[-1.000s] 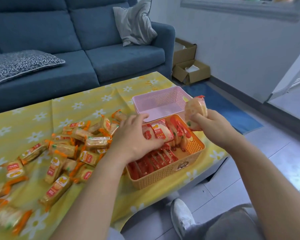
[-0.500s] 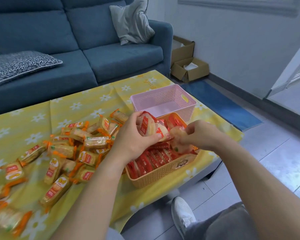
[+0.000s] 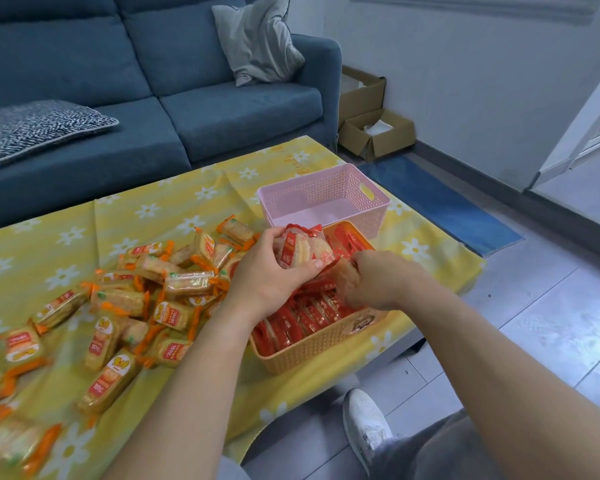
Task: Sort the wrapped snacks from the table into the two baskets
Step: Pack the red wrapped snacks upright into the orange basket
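The right hand (image 3: 381,282) covers part of the orange basket (image 3: 326,344), and its fingertips are tucked out of sight; the snacks at the left edge of the picture are blurry and cut off; the words on the wrappers are too small to read. The left hand (image 3: 274,271) is curled round a bunch of red snacks (image 3: 300,249), held just above the back of the orange basket; the right hand pinches a single snack (image 3: 347,277), tilted, right beside the left thumb and over the rows of red snacks (image 3: 298,320) standing in the basket. The pile of orange snacks (image 3: 160,292) lies on the yellow cloth (image 3: 66,216), to the left of the left wrist. The pink basket (image 3: 326,199) sits just behind the orange one, and it is hard to tell if they touch; the orange basket stands near the table's front edge, with the floor (image 3: 551,323) and a white shoe (image 3: 368,427) below; bare cloth shows behind the pile.
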Tool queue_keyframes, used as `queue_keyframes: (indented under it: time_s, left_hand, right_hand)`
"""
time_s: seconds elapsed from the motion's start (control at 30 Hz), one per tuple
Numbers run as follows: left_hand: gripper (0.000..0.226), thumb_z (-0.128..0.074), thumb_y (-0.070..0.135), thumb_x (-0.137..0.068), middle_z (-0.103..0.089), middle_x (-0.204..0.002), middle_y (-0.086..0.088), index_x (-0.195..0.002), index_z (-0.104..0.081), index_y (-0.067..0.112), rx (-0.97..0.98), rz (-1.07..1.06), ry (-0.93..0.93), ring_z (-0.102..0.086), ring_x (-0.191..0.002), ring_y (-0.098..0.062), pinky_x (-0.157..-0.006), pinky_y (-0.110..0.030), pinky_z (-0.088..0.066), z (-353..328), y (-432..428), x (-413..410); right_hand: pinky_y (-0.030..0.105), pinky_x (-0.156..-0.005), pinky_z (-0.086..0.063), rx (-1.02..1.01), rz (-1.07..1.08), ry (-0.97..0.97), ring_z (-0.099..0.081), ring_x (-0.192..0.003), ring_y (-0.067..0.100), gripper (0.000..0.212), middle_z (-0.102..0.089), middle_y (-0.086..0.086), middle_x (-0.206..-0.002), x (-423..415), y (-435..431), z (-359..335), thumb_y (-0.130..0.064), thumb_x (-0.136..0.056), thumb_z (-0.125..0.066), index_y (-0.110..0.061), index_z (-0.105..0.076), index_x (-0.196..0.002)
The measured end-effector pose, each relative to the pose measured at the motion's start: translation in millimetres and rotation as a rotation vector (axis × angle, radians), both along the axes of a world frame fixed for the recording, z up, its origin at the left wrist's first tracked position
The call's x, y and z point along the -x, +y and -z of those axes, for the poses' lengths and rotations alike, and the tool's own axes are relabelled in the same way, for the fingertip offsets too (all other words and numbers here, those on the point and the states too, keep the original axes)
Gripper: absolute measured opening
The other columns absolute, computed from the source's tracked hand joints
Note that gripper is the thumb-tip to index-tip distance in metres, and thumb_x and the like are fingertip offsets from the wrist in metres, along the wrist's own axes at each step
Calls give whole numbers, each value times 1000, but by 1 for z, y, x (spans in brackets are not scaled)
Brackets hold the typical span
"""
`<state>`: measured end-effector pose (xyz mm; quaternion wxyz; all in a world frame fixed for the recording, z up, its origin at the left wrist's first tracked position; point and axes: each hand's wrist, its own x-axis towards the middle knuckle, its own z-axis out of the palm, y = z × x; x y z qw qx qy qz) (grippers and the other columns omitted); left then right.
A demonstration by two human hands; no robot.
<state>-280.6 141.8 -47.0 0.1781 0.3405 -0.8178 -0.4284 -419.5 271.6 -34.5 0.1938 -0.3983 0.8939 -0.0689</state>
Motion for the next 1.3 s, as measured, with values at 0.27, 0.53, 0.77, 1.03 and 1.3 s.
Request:
queue_keyframes:
  time_s: [0.27,0.53,0.77,1.03,1.3]
  left_hand:
    - [82,-79,54,-77,-48,-124,16,-145,-40,31,30,22,-16,-48,-111,-6,-91,-25,-37,1,-2,1]
    - [78,-84,50,-72,-52,-120,18,-138,-44,35,116,24,71,-52,-107,-4,-77,-10,-37,-3,5,2]
    - [81,-84,51,-73,-49,-128,17,-140,-41,40,196,59,198,-51,-115,-3,-84,-12,-45,-12,19,3]
    - [88,-88,49,-69,-44,-128,19,-142,-39,37,215,48,189,-48,-116,-1,-82,-7,-42,-5,20,10]
    - [93,-81,66,-67,-46,-133,15,-143,-39,35,255,111,112,-50,-122,-8,-101,-36,-50,-2,33,34]
  right_hand:
    - [39,-96,-42,-35,-46,-256,-56,-108,26,46,-62,11,-117,3,0,-15,-27,-109,-25,-4,-65,-111]
    - [47,-100,-49,-186,-26,-146,-63,-103,27,31,-63,-3,-99,0,-20,13,-42,-96,-33,-26,-59,-87]
    - [45,-95,-52,-238,-36,-110,-64,-98,25,42,-65,-4,-95,8,-22,29,-55,-101,-39,-22,-65,-103]
    - [41,-72,-60,143,91,-30,-68,-77,27,28,-70,7,-81,18,-8,-4,-22,-96,-49,-8,-71,-86]
    - [37,-81,-63,573,112,-548,-72,-94,16,15,-72,-1,-102,28,11,-32,-25,-96,-64,-28,-69,-109]
